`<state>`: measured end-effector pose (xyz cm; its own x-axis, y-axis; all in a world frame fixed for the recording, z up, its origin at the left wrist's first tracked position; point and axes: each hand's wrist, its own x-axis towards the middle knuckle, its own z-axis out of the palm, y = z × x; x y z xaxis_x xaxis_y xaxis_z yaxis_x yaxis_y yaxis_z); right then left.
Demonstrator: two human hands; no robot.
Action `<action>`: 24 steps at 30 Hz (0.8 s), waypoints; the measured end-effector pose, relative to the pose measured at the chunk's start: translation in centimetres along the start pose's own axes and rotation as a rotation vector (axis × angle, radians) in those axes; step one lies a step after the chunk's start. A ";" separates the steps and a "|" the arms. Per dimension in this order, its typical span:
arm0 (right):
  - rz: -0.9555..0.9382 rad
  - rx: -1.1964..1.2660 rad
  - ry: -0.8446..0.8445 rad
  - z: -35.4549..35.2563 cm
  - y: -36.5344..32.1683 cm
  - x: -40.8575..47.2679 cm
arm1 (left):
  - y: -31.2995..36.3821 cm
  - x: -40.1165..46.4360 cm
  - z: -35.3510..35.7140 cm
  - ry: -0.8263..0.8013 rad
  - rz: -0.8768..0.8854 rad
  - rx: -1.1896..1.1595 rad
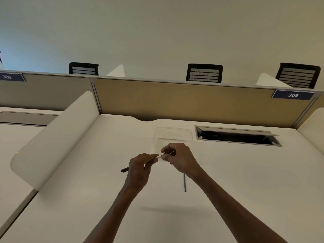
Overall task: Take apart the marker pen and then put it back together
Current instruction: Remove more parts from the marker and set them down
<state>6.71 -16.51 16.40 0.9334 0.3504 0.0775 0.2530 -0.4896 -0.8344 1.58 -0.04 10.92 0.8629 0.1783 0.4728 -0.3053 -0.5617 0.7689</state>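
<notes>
Fingers [154,157] of the left hand [140,168] curl round the white marker barrel [159,157], pinching near its open end; fingers of the right hand [180,159] pinch a small dark piece [163,156] right at that end, probably the nib section, though it is too small to be sure. Both hands meet just above the counter [245,181], out in front of the person.

Head view, loose parts on the counter: a black cap [124,169] lies just left of the left hand, half hidden behind it. A thin dark rod [184,184], likely the ink core, lies below the right wrist, pointing toward the person. A clear plastic container [172,135] sits just beyond the hands, hard to read against the pale surface.

Handling, by judgement: barrel looks light, rigid, smooth plastic, round, so apt to roll or twist in the grip; best held mid-body. The rod looks slender and possibly inky; take it by the ends, gently.

Surroundings: matte cream counter, tan fabric partition [175,100], recessed cable tray [236,136] with its lid propped open.
</notes>
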 end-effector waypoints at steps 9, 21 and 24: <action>0.106 -0.145 0.055 -0.1 -0.4 0.1 | 0.1 0.0 0.1 0.001 -0.011 -0.012; 0.071 -0.002 0.009 -0.6 -0.7 -0.3 | 0.0 0.0 0.2 0.007 -0.024 -0.021; 0.136 -0.093 0.013 -0.7 -1.1 0.1 | 0.0 0.0 0.1 0.003 -0.032 -0.023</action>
<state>6.68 -16.49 17.75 0.9638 0.2653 -0.0253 0.1455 -0.6035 -0.7840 1.59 -0.16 10.87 0.8713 0.1983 0.4489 -0.2865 -0.5372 0.7933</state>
